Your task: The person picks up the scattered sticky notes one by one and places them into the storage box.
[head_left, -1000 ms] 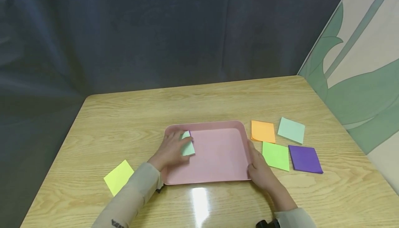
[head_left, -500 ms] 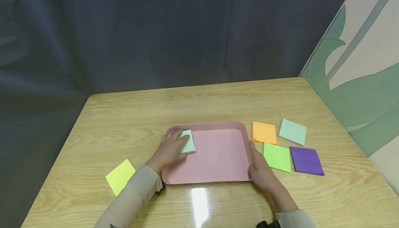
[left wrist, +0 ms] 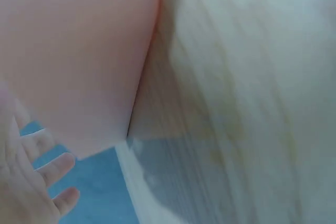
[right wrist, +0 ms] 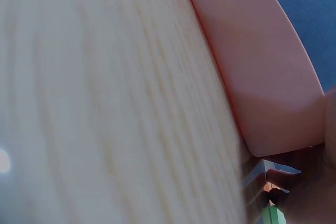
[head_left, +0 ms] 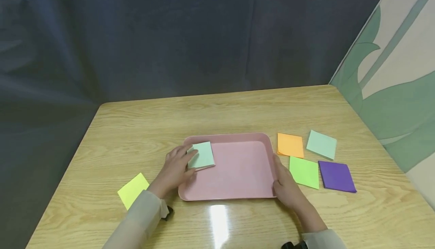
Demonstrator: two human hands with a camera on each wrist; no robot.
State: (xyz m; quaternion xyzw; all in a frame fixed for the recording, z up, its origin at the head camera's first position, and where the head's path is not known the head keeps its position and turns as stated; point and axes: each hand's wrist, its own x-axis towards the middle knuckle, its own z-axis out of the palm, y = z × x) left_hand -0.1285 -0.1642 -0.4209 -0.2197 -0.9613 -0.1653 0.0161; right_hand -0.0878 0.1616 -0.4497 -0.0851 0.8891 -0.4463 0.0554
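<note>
A shallow pink tray (head_left: 242, 169) lies on the wooden table. Inside its left end sits a pale mint sticky-note pad (head_left: 204, 155). My left hand (head_left: 174, 171) hovers over the tray's left edge, fingers spread, just left of that pad. It holds nothing; in the left wrist view its fingers (left wrist: 59, 169) are apart beside the tray's wall. At the tray's right rim my right hand (head_left: 287, 186) grips, with the thumb at the rim and the fingers along the outer side. The right wrist view shows this hand at the tray's end, its fingers partly hidden.
Right of the tray lie an orange pad (head_left: 290, 145), another mint pad (head_left: 321, 144), a lime green pad (head_left: 304, 172) and a purple pad (head_left: 337, 176). A yellow pad (head_left: 133, 190) lies on the left, partly behind the left sleeve. A dark curtain (head_left: 204, 33) hangs behind the table.
My left hand has let go of the mint pad and drawn back left, so more of the pad shows in the tray. The right hand stays at the tray's right rim.
</note>
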